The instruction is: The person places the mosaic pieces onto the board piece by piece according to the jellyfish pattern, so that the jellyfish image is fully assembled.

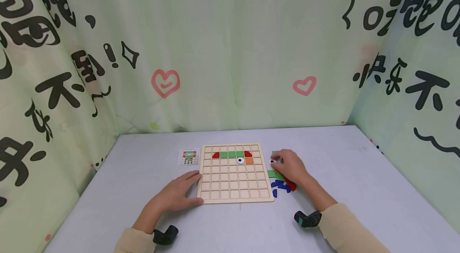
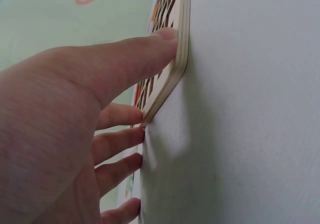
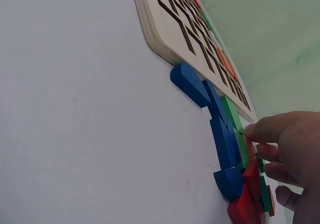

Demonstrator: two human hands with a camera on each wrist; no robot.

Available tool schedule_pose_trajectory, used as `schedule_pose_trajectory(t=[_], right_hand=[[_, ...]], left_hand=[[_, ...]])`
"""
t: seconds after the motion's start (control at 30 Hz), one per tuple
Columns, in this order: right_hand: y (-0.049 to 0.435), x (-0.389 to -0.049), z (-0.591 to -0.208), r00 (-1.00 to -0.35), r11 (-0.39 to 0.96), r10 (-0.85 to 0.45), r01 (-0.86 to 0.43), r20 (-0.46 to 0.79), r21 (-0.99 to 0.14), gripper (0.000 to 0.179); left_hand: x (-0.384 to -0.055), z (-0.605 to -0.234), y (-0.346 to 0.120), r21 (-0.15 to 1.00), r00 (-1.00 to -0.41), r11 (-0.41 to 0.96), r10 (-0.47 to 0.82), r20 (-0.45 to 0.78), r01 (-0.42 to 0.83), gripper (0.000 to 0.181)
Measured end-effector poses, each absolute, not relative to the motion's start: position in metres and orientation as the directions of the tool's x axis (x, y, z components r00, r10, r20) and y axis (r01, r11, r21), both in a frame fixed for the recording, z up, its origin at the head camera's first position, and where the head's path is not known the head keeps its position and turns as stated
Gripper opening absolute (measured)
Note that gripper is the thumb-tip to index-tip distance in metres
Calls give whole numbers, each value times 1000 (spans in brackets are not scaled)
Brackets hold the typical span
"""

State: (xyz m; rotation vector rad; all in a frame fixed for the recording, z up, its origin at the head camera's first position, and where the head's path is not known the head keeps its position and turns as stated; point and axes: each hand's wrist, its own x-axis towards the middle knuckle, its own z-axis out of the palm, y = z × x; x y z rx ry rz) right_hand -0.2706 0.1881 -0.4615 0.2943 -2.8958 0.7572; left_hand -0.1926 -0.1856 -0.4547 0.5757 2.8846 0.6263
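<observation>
A wooden grid board [image 1: 221,187] lies flat on the table. Along its upper row run two red rounded pieces [image 1: 216,155] with green squares [image 1: 231,154] between them; below sit a round eye piece [image 1: 240,161] and an orange square [image 1: 249,160]. My left hand [image 1: 178,192] steadies the board, thumb on its near left corner and the other fingers spread along the left edge. Beyond the right edge, my right hand [image 1: 292,166] pinches another eye piece [image 1: 271,161] between thumb and forefinger, over the loose pieces. In the right wrist view, the right fingers [image 3: 280,174] hide that piece.
Loose green pieces [image 1: 272,174], red pieces [image 1: 289,184] and blue pieces [image 3: 222,141] lie close against the board's right side. A small pattern card [image 1: 188,157] showing a figure on a grid lies left of the board. Curtains [image 1: 233,45] surround the table [image 1: 230,229].
</observation>
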Motion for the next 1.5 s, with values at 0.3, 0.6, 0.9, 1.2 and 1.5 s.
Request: schedule_pose_trajectory(t=[0.3,0.6,0.9,1.2,1.5], right_hand=[[170,-270,-457,-972,825,-137,-217,189,-522,23],[138,-273,-452,-967,801,-179,-249,179,-544,20],[111,-275,-452,-948,762,-252,-319,196,-563,11],[83,-274,-451,-908,739,-339,-418,245,-528,5],[59,-278,-453,-893,746,-356,-449,275,-492,7]], left_hand=[[-190,-450,-185,430,-918,839,392,-53,334,79],[-191,-452,-184,434,-923,843,381,-62,319,79],[-192,-454,-185,434,-919,839,389,-59,328,79],[-190,-452,-185,426,-923,847,380,-63,320,79],[-190,-450,-184,435,-922,842,382,-63,320,79]])
